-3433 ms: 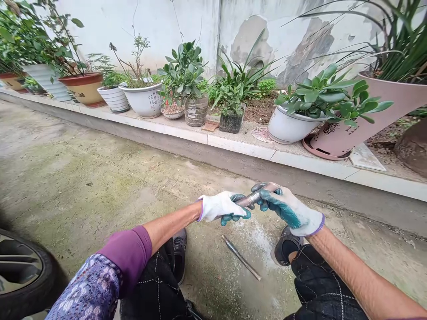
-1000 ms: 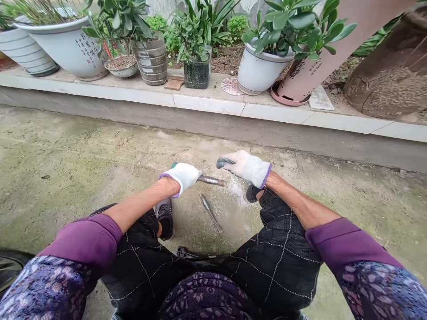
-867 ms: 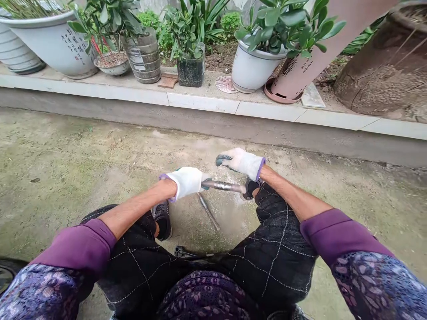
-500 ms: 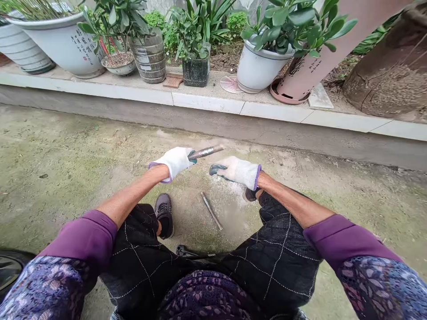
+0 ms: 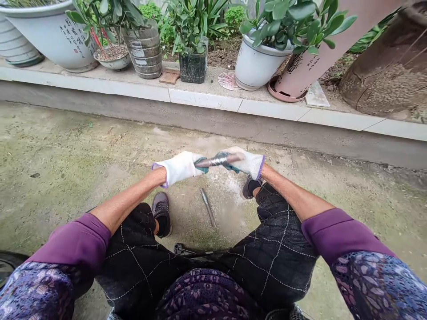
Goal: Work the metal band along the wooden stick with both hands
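My left hand (image 5: 187, 167), in a white glove with a green-coated palm, is closed around one end of a short brown metal rod (image 5: 218, 162). A shiny, ridged silver band covers the rod's middle. My right hand (image 5: 238, 161), gloved the same way, is at the rod's other end, its coated fingers above and below the shaft. Motion blurs that end, so the exact grip is unclear. A second rod (image 5: 208, 207) of similar look, with a silvery section near its far end, lies on the ground between my shoes.
Before me runs a low tiled ledge (image 5: 205, 100) with potted plants, including a white pot (image 5: 258, 66) and a tall pink pot (image 5: 296, 82). My left shoe (image 5: 161, 213) and right shoe (image 5: 250, 186) stand on rough concrete (image 5: 83, 164). A dark object (image 5: 180, 250) lies close below me.
My right hand has moved up and in to meet the rod held by my left hand. The rod has shifted slightly right and down. The view has shifted slightly.
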`<state>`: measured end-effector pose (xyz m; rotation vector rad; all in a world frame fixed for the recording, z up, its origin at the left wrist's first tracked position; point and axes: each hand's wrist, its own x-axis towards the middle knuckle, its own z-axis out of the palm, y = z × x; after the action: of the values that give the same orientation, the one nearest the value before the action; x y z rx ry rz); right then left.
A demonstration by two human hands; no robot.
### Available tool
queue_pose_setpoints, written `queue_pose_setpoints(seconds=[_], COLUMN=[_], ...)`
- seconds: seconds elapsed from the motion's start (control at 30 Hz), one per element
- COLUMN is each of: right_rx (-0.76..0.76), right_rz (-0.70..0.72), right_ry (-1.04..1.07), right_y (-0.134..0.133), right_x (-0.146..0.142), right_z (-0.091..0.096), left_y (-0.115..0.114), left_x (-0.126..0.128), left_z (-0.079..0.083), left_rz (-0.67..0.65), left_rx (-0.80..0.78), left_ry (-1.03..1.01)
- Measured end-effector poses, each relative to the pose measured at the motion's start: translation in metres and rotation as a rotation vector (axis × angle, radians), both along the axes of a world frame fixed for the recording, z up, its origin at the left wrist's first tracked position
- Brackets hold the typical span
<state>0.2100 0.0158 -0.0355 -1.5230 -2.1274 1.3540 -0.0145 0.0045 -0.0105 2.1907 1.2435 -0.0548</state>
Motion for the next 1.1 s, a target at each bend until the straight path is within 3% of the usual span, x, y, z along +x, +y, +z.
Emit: queue_pose_setpoints(seconds=[0.1, 0.17, 0.3, 0.47, 0.57, 0.63, 0.73, 0.83, 0.93, 1.1], right_rx=[0.01, 0.053, 0.13, 0.235, 0.174, 0.112, 0.01, -0.021, 0.026, 0.094], right_rz=[-0.039, 0.047, 0.224, 0.198, 0.107, 0.072, 0.026, -0.041, 0.035, 0.172], right_ry=[0.0, -0.039, -0.154, -0.259, -0.173, -0.088, 0.004, -0.005, -0.03, -0.179], right_y=[-0.009, -0.016, -0.024, -0.011, 0.003, 0.007, 0.005, -0.006, -0.016, -0.019], right_x=[-0.009, -0.019, -0.032, -0.019, -0.004, 0.003, 0.002, -0.009, -0.021, -0.028], right_z=[0.004, 0.007, 0.013, 0.015, 0.008, 0.002, -0.005, -0.003, 0.005, 0.013], left_y=[0.012, 0.02, 0.026, 0.009, 0.001, 0.0, 0.001, 0.005, 0.014, 0.023], left_x=[-0.011, -0.014, -0.013, 0.0, 0.006, 0.004, -0.004, -0.012, -0.013, -0.006], left_z=[0.001, -0.002, -0.016, -0.024, -0.016, -0.009, -0.002, 0.001, -0.002, -0.013], left_rz=[0.217, 0.242, 0.059, -0.184, -0.256, -0.223, -0.042, 0.137, 0.165, -0.003], left_rx=[-0.011, 0.024, 0.126, 0.163, 0.112, 0.062, -0.019, -0.091, -0.024, 0.143], left_ry=[-0.063, 0.052, 0.426, 0.604, 0.51, 0.349, 0.059, -0.058, 0.057, 0.483])
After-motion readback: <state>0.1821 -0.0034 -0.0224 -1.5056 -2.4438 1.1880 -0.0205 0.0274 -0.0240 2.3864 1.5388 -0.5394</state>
